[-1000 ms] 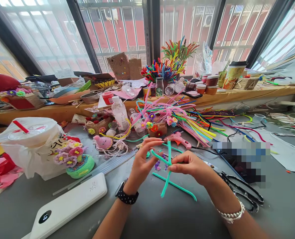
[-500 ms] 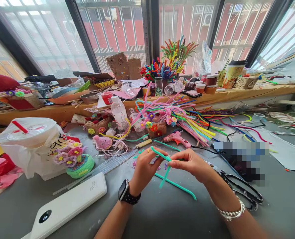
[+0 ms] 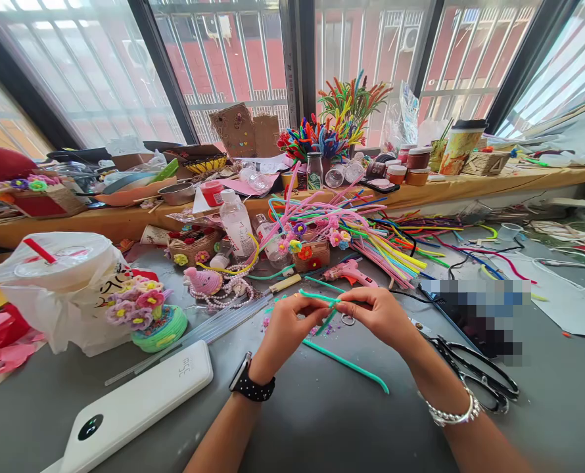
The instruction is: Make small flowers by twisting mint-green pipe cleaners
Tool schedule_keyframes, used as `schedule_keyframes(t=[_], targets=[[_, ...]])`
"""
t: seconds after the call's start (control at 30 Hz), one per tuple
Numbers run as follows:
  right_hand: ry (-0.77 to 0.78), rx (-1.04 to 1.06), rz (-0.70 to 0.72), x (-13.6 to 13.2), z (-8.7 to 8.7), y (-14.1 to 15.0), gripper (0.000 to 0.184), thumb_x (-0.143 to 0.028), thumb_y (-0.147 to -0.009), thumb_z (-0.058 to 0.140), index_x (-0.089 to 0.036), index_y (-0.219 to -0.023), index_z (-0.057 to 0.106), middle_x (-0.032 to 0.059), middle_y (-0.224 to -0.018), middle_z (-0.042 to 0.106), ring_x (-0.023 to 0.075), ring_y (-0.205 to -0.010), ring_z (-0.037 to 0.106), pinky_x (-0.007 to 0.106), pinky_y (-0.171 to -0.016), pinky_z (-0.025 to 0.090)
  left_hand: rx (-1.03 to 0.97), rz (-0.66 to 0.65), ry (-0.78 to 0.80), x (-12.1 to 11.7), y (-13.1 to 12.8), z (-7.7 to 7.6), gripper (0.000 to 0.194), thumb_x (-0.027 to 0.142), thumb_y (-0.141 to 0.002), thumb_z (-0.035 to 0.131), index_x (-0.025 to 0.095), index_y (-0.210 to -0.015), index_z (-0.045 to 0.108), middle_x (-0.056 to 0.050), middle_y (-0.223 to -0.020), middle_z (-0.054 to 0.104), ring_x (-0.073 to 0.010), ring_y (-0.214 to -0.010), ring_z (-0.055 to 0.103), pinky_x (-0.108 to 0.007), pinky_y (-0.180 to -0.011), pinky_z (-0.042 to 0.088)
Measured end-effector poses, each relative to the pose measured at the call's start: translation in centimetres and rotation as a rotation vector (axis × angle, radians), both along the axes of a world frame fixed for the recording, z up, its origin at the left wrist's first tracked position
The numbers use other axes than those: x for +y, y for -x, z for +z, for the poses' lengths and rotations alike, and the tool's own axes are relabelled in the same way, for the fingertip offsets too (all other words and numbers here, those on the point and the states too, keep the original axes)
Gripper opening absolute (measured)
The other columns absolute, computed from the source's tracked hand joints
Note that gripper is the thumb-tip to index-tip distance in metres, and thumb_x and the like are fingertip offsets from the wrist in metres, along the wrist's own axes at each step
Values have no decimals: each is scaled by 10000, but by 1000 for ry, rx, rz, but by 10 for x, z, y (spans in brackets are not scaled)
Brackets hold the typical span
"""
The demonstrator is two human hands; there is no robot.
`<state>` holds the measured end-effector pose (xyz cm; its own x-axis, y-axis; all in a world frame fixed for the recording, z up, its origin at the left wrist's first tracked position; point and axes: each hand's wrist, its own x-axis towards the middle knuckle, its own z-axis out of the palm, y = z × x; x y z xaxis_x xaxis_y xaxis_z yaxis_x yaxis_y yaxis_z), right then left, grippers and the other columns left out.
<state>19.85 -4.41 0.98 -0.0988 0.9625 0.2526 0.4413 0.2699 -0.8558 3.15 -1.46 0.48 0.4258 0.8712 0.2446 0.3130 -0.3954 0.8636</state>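
Observation:
Both hands meet over the middle of the desk, pinching a green pipe cleaner [image 3: 317,297] that is bent so one leg points up-left and another slants down. My left hand [image 3: 285,328], with a black watch on the wrist, is closed on it from the left. From the right, my right hand [image 3: 378,315] grips it between thumb and forefinger near the bend. Another green pipe cleaner [image 3: 349,361] lies on the desk just below the hands. Small purple and green bits lie partly hidden behind my left hand.
Beyond the hands rest a pink glue gun [image 3: 350,272] and a heap of coloured pipe cleaners [image 3: 391,253]. At right are black-framed glasses [image 3: 474,378] and a phone [image 3: 470,322]. A white power bank [image 3: 144,407], crocheted flower pot [image 3: 159,328] and bagged drink cup [image 3: 66,289] stand left.
My hands have turned slightly, and the pipe cleaner's slanting leg now hangs shorter and higher between them. The upper leg has tipped flatter. A ring-shaped metal piece now shows beneath my right hand.

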Motion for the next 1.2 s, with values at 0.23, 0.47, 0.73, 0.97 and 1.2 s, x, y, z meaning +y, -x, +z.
schedule_keyframes(t=[0.23,0.47,0.73,0.97,1.2], targets=[[37,-74,63,3,0,-6,207,-309,-736,540,-159,-750,681,34,-682,652,147,-630,561,215,-539,404,-122,-51,355,1,-1,0,225,327,-624,638,120,-712,649,-18,-611,610,-101,-547,497,-201,-501,370],[22,-91,-28,3,-3,0,196,-288,-731,543,-145,-758,675,51,-730,667,156,-652,577,228,-572,425,-251,-152,526,1,-4,-1,234,327,-606,653,110,-603,566,31,-503,514,-59,-474,435,-186,-472,336],[25,-153,99,2,-3,-2,199,-279,-756,523,-157,-763,680,35,-704,662,146,-620,560,231,-542,404,-298,-186,573,-1,-8,-2,316,364,-617,646,135,-782,505,7,-533,590,-105,-486,544,-207,-481,397],[53,-172,114,3,-6,-1,176,-267,-740,548,-159,-784,680,40,-739,672,157,-649,575,246,-574,409,-281,-118,469,0,-8,-6,285,420,-684,562,141,-658,510,-12,-524,606,-125,-480,570,-229,-489,433],[45,-144,97,2,-5,0,176,-289,-738,556,-167,-794,670,34,-745,670,153,-674,585,235,-600,418,-208,70,222,1,-6,-5,222,356,-625,633,138,-589,616,-21,-599,591,-131,-589,535,-209,-520,386]])
